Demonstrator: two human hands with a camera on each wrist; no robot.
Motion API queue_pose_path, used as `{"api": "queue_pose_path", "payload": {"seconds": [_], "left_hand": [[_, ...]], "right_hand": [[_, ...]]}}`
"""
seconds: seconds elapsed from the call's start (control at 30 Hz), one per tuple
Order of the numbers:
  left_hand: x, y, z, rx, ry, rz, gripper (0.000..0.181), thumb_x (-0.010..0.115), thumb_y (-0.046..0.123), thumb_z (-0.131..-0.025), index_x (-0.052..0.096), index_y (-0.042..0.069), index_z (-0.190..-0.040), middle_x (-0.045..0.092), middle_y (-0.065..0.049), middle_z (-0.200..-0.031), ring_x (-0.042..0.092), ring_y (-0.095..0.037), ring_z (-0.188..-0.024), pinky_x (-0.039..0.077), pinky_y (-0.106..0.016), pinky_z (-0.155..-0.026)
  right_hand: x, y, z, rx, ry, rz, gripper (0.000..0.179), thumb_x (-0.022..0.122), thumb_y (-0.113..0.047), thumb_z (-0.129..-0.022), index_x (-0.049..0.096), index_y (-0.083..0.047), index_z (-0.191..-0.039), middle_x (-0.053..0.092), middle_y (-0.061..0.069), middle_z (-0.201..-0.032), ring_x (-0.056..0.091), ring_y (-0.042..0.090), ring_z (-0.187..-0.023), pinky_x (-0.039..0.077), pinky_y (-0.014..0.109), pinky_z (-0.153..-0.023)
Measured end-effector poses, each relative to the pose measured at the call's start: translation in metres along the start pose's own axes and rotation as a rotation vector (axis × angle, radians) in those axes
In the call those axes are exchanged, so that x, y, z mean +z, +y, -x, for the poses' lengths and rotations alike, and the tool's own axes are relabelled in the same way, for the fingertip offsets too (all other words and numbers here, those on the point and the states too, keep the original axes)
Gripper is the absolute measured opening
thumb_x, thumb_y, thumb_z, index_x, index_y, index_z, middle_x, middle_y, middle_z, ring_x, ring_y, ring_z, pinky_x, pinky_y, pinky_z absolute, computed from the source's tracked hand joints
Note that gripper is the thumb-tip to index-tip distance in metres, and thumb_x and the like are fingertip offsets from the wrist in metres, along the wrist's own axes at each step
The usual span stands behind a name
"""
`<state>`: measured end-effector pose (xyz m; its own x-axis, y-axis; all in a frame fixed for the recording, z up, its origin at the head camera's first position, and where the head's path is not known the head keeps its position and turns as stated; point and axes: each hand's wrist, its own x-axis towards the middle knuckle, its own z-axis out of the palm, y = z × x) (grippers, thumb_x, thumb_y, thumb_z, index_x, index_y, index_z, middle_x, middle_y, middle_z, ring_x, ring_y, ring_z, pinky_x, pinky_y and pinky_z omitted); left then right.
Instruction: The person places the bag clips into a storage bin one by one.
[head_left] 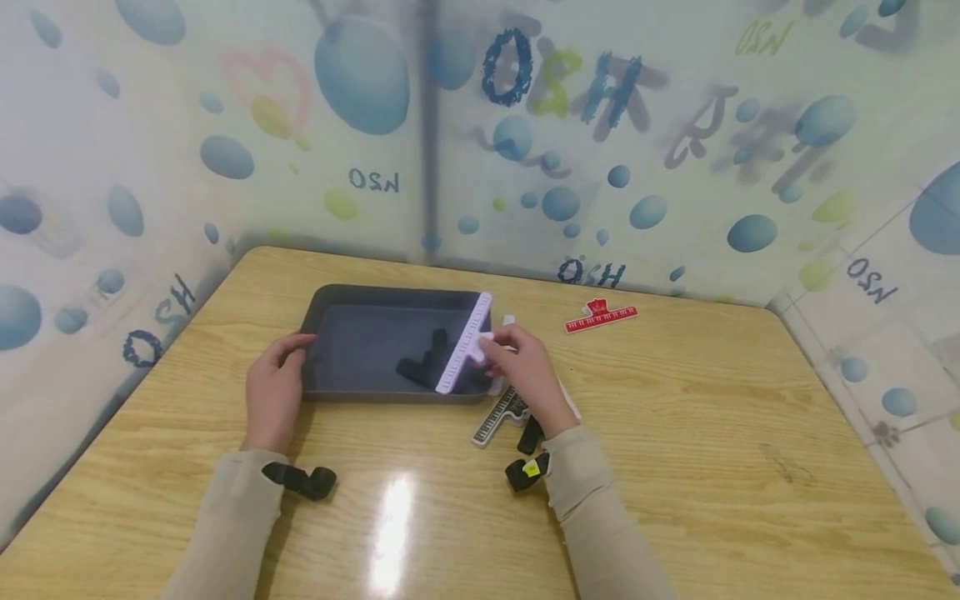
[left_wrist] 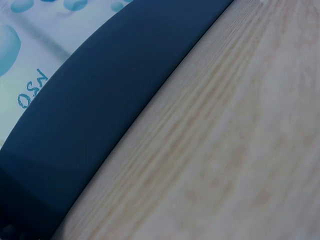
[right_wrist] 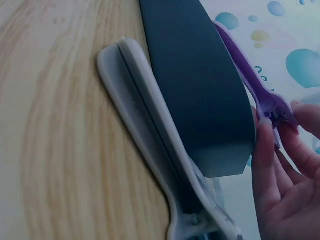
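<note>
My left hand (head_left: pixel 273 392) grips the left rim of a dark grey rectangular tray (head_left: pixel 330 395), thumb and a finger at the edge. The left wrist view shows the tray's outer wall (left_wrist: pixel 100 85) but no hand. With thumb and fingers, my right hand (head_left: pixel 525 371) pinches the handle of a pale purple sheet-music clip (head_left: pixel 463 346) with a piano-key pattern. The clip is tilted over the tray's right end. In the right wrist view, the purple clip (right_wrist: pixel 245 65) is beyond the tray wall. Inside the tray is a black shape (head_left: pixel 427 364), its kind unclear.
Beneath the right hand lie a black-and-white keyboard clip (head_left: pixel 491 421) and a black piece (head_left: pixel 531 435), partly hidden. Close to the tray is a whitish clip (right_wrist: pixel 142 110). A red keyboard clip (head_left: pixel 600 318) lies further back on the wooden table (head_left: pixel 712 417). Patterned walls border the table.
</note>
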<state>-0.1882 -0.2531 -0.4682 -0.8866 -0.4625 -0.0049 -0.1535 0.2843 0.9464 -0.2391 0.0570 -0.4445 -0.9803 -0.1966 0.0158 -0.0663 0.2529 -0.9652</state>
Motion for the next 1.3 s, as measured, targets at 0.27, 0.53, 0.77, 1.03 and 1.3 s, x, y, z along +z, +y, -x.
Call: {"api": "queue_pose_path", "payload": {"seconds": [0.27,0.53,0.77,1.03,1.3], "left_hand": [[0.0002,-0.0008,0.0002,0.002,0.011,0.008,0.033,0.036,0.024,-0.095,0.056,0.017,-0.121,0.043,0.003,-0.134,0.035,-0.012,-0.123,0.028,-0.038,-0.098],[0.0008,-0.0004,-0.0002,-0.013,0.019,0.015,0.033,0.037,0.024,-0.095,0.055,0.019,-0.121,0.045,0.003,-0.132,0.037,-0.012,-0.120,0.029,-0.037,-0.096],[0.0000,-0.0003,-0.0003,-0.011,0.016,0.011,0.033,0.037,0.024,-0.095,0.056,0.018,-0.120,0.043,0.003,-0.133,0.035,-0.012,-0.122,0.029,-0.037,-0.098],[-0.0010,-0.0004,-0.0003,-0.011,0.009,0.005,0.033,0.036,0.025,-0.095,0.056,0.018,-0.121,0.042,0.004,-0.135,0.035,-0.012,-0.122,0.029,-0.038,-0.097],[-0.0009,0.0007,-0.0001,-0.010,0.002,0.005,0.034,0.036,0.025,-0.095,0.055,0.019,-0.122,0.041,0.005,-0.135,0.034,-0.011,-0.123,0.029,-0.038,-0.097]], "right_hand": [[0.0036,-0.0049,0.0035,-0.003,0.009,0.107,0.032,0.060,-0.044,-0.081,0.059,-0.015,-0.095,0.059,0.001,-0.093,0.057,0.018,-0.078,0.049,0.030,-0.065],[0.0058,-0.0025,0.0019,-0.016,0.005,0.159,0.036,0.059,-0.051,-0.079,0.059,-0.018,-0.094,0.060,-0.002,-0.089,0.056,0.015,-0.081,0.048,0.030,-0.067],[0.0069,-0.0044,0.0026,-0.018,0.003,0.211,0.033,0.058,-0.050,-0.080,0.059,-0.021,-0.092,0.060,-0.003,-0.088,0.055,0.014,-0.081,0.047,0.030,-0.069],[0.0060,-0.0071,0.0027,-0.016,-0.012,0.240,0.031,0.058,-0.049,-0.081,0.059,-0.020,-0.092,0.060,-0.003,-0.086,0.054,0.015,-0.081,0.047,0.030,-0.069],[0.0049,-0.0072,0.0037,-0.023,-0.027,0.249,0.035,0.055,-0.053,-0.080,0.059,-0.022,-0.095,0.060,-0.005,-0.088,0.055,0.014,-0.083,0.047,0.030,-0.071]]}}
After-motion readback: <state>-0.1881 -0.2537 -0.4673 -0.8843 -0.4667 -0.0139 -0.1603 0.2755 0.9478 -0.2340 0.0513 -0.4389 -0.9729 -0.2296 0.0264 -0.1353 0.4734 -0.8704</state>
